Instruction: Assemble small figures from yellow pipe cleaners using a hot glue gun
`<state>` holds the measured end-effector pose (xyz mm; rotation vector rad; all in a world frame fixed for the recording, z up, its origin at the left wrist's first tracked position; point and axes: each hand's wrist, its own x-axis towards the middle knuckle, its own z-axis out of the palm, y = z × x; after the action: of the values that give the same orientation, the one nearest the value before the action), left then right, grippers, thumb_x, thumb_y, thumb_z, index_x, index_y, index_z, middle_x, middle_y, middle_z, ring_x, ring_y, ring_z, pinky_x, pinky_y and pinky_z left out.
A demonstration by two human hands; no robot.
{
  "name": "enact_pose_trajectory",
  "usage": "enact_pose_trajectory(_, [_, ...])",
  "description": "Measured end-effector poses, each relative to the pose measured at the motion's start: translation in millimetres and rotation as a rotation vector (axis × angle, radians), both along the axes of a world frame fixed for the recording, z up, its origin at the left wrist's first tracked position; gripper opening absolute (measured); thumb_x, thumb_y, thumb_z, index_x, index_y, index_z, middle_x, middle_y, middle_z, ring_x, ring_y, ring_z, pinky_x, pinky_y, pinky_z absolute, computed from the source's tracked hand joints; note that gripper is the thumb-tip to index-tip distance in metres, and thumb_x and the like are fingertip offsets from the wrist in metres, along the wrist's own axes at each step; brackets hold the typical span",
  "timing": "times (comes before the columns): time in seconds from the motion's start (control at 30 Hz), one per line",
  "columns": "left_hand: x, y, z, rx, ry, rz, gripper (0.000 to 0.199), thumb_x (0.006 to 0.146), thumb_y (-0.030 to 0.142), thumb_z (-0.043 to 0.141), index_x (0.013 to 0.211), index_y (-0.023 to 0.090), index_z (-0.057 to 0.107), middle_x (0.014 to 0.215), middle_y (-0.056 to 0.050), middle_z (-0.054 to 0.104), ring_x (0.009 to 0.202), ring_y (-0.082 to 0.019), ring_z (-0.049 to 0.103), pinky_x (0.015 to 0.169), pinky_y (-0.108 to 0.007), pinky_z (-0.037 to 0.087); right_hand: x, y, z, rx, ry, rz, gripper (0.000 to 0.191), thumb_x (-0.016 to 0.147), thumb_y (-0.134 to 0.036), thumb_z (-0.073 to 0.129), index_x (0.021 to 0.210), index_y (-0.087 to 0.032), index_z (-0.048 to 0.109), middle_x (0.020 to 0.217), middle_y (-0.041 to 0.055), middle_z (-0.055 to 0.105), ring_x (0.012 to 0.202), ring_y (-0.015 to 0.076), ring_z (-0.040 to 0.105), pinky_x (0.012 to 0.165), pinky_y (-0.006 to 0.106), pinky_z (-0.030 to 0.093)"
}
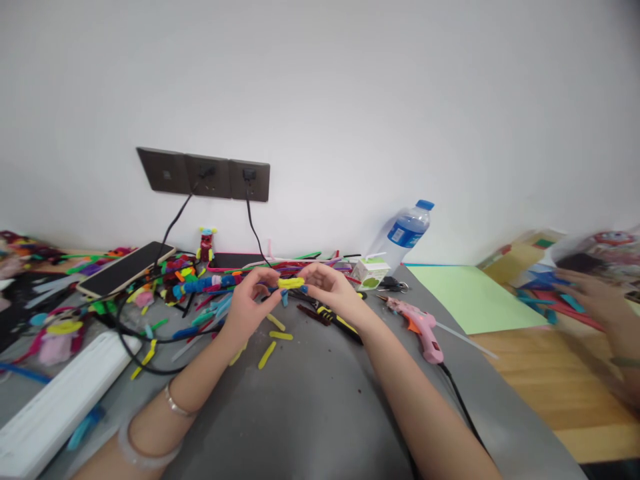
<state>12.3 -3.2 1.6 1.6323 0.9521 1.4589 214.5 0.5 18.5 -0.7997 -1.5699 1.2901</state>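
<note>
Between my hands, above the grey table, is a small piece of yellow pipe cleaner with blue bits beneath it. My left hand is closed, its thumb and fingers pinching the left end. At the right end, my right hand pinches the same piece; its fingertips partly hide it. Several short yellow pipe cleaner pieces lie on the table just below. A black and yellow handled tool lies partly behind my right hand, its head hidden.
A pink glue gun lies at right with its cord trailing forward. Behind stand a water bottle and a small carton. A white power strip, black cables and a phone occupy the left. Another person's hand is at far right.
</note>
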Motion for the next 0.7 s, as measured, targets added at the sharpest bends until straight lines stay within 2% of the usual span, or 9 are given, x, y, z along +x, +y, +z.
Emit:
enact_pose_trajectory(0.23, [-0.6,0.4,-1.1,0.026,0.030,-0.020,0.011,0.077,0.018,0.067,0.087,0.019,0.065,0.088,-0.004,0.067,0.082,-0.017,0.063,0.065,-0.024,0.048,-1.8,0.3,0.5,0.004,0.004,-0.008,0.021,0.081,-0.030,0.075,0.093,-0.020,0.062,0.088,0.0015,0.063,0.079,0.0144,0.059,0.074,0.028,0.046])
enact_pose_trajectory(0.7, [-2.2,1.0,-3.6,0.052,0.081,0.002,0.011,0.076,0.016,0.064,0.086,0.018,0.068,0.085,-0.004,0.070,0.078,-0.016,0.064,0.064,-0.023,0.049,-2.4,1.9,-1.6,0.015,0.019,-0.027,0.022,0.079,-0.032,0.076,0.090,-0.019,0.062,0.084,0.0009,0.062,0.077,0.0136,0.059,0.075,0.028,0.047])
